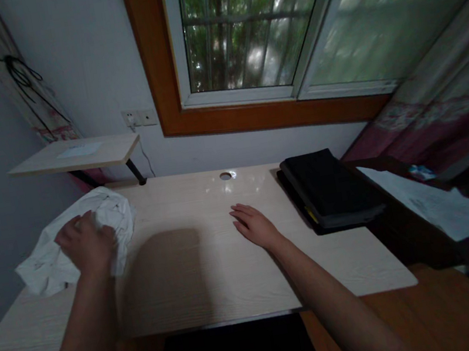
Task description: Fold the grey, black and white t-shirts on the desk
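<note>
At the left of the desk lies a crumpled white cloth [113, 209]. My left hand [87, 243] is over this cloth, its fingers spread and slightly bent, the thumb apart. Whether the fingertips touch the fabric I cannot tell. My right hand [255, 225] rests near the middle of the pale wood-grain desk [242, 281], with fingers stretched out and nothing in it. Closest to it on the right is a stack of black folders [330, 190], lying flat with a bit of yellow at its lower edge.
A small raised shelf [110, 150] on black legs stands at the back left, with a paper label on top. A round cable hole [225, 175] sits near the desk's back edge. To the right, white paper sheets [439, 202] lie on a dark surface. Behind is a window [239, 38].
</note>
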`<state>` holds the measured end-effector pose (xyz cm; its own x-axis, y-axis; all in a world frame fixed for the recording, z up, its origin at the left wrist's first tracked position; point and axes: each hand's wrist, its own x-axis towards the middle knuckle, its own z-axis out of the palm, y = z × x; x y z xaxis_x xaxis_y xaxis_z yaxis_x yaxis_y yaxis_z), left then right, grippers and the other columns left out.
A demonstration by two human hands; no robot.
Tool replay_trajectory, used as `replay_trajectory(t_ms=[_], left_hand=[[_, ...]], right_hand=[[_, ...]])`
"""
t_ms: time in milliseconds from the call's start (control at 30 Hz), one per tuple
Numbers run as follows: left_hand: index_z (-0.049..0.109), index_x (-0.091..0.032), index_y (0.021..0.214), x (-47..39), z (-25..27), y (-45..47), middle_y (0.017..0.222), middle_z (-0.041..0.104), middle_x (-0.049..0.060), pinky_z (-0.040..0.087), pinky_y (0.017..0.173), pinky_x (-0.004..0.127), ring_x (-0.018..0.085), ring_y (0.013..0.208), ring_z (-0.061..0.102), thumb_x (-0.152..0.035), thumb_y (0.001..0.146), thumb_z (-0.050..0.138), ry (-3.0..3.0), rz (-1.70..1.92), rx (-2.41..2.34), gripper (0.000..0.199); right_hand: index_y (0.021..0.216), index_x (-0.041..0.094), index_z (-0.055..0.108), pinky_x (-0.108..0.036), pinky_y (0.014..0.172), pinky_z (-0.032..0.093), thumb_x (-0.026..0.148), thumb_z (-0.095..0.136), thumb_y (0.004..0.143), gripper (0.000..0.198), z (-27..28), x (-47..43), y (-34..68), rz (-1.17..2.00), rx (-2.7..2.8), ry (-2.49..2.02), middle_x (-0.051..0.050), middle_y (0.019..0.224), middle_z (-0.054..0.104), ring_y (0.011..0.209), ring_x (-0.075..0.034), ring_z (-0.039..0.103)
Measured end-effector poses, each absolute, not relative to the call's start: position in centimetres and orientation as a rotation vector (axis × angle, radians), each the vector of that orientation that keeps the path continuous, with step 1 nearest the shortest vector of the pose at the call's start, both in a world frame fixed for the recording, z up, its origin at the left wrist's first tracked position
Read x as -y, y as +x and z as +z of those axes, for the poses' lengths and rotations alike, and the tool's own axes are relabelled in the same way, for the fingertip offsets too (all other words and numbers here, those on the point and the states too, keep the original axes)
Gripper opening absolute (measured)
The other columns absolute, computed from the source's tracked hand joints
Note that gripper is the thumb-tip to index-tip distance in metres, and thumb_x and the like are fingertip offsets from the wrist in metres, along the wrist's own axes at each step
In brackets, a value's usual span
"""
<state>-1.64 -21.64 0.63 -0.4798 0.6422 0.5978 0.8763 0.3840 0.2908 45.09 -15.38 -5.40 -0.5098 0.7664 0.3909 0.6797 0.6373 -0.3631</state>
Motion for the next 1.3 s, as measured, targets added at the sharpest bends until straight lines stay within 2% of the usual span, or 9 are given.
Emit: replay_trajectory(t_ms=[67, 133, 300, 400, 567, 867, 1067, 1200, 1300], left_hand=[[0.046, -0.015, 0.144, 22.6, 0.5, -3.6, 0.152, 0.043, 0.021, 0.035, 0.105, 0.057, 0.043, 0.137, 0.037, -0.038, 0.084, 0.068, -1.246, -0.721, 2.349, 0.068], [0.046, -0.012, 0.143, 23.4, 0.2, -5.0, 0.146, 0.049, 0.023, 0.04, 0.101, 0.055, 0.043, 0.13, 0.046, -0.047, 0.085, 0.066, -1.255, -0.591, 2.485, 0.071], [0.055, -0.02, 0.131, 23.9, 0.4, -6.4, 0.13, 0.061, 0.013, 0.048, 0.092, 0.047, 0.036, 0.114, 0.058, -0.043, 0.09, 0.056, -1.189, -0.598, 2.574, 0.047], [0.056, -0.02, 0.117, 23.5, 1.2, -6.8, 0.103, 0.065, 0.007, 0.05, 0.085, 0.042, 0.029, 0.096, 0.062, -0.035, 0.087, 0.056, -1.087, -0.666, 2.626, 0.034], [0.054, -0.021, 0.101, 22.6, 2.6, -6.7, 0.075, 0.053, -0.002, 0.048, 0.077, 0.033, 0.022, 0.08, 0.059, -0.028, 0.086, 0.057, -1.082, -1.024, 2.461, 0.017], [0.06, -0.019, 0.121, 21.1, 4.8, 0.9, 0.101, 0.065, 0.003, 0.052, 0.09, 0.039, 0.021, 0.092, 0.061, -0.032, 0.092, 0.055, -1.389, -1.418, 2.188, 0.032], [0.061, -0.021, 0.117, 20.5, 5.8, 8.6, 0.106, 0.067, 0.005, 0.053, 0.088, 0.036, 0.022, 0.097, 0.064, -0.038, 0.093, 0.053, -1.804, -1.716, 2.053, 0.03], [0.061, -0.021, 0.114, 21.0, 5.6, 13.9, 0.083, 0.064, 0.0, 0.05, 0.064, 0.029, 0.017, 0.069, 0.059, -0.042, 0.094, 0.052, -2.263, -1.736, 2.077, 0.03], [0.062, -0.02, 0.111, 22.0, 5.2, 17.6, 0.083, 0.064, 0.001, 0.046, 0.06, 0.025, 0.013, 0.063, 0.053, -0.045, 0.098, 0.051, -2.775, -1.706, 1.844, 0.03]], right_hand=[[0.136, 0.022, 0.066, -0.052, 0.121, 0.04, 0.029, 0.056, 0.099, 0.039, -5.5, 15.3, 45.1, 0.213, 2.335, -1.123, -0.01, 0.146, 0.061, 0.14, -0.028, 0.053], [0.135, 0.022, 0.067, -0.052, 0.12, 0.041, 0.029, 0.057, 0.098, 0.038, -5.5, 15.3, 45.1, 0.206, 2.331, -1.117, -0.01, 0.146, 0.061, 0.14, -0.028, 0.053], [0.133, 0.022, 0.068, -0.052, 0.12, 0.041, 0.028, 0.057, 0.098, 0.037, -5.3, 15.4, 45.0, 0.203, 2.331, -1.109, -0.01, 0.146, 0.061, 0.139, -0.029, 0.053], [0.133, 0.022, 0.068, -0.052, 0.119, 0.042, 0.028, 0.057, 0.098, 0.037, -5.3, 15.4, 45.0, 0.212, 2.326, -1.107, -0.011, 0.145, 0.061, 0.138, -0.029, 0.054], [0.133, 0.022, 0.068, -0.052, 0.119, 0.042, 0.027, 0.058, 0.098, 0.037, -5.2, 15.4, 45.0, 0.22, 2.31, -1.1, -0.011, 0.144, 0.062, 0.138, -0.028, 0.055], [0.142, 0.025, 0.06, -0.052, 0.119, 0.041, 0.027, 0.058, 0.097, 0.045, -5.3, 15.4, 45.0, 0.254, 2.307, -1.102, -0.009, 0.146, 0.061, 0.139, -0.027, 0.053], [0.154, 0.027, 0.045, -0.054, 0.117, 0.041, 0.037, 0.059, 0.099, 0.058, -4.9, 15.7, 45.0, 0.248, 2.33, -1.105, -0.011, 0.148, 0.058, 0.14, -0.031, 0.052], [0.162, 0.026, 0.028, -0.055, 0.113, 0.044, 0.048, 0.066, 0.095, 0.08, -4.4, 16.1, 44.9, 0.264, 2.314, -1.048, -0.015, 0.149, 0.056, 0.133, -0.033, 0.056], [0.164, 0.023, 0.018, -0.054, 0.108, 0.046, 0.054, 0.071, 0.089, 0.097, -4.3, 16.2, 44.9, 0.309, 2.285, -1.016, -0.017, 0.146, 0.058, 0.128, -0.035, 0.058]])
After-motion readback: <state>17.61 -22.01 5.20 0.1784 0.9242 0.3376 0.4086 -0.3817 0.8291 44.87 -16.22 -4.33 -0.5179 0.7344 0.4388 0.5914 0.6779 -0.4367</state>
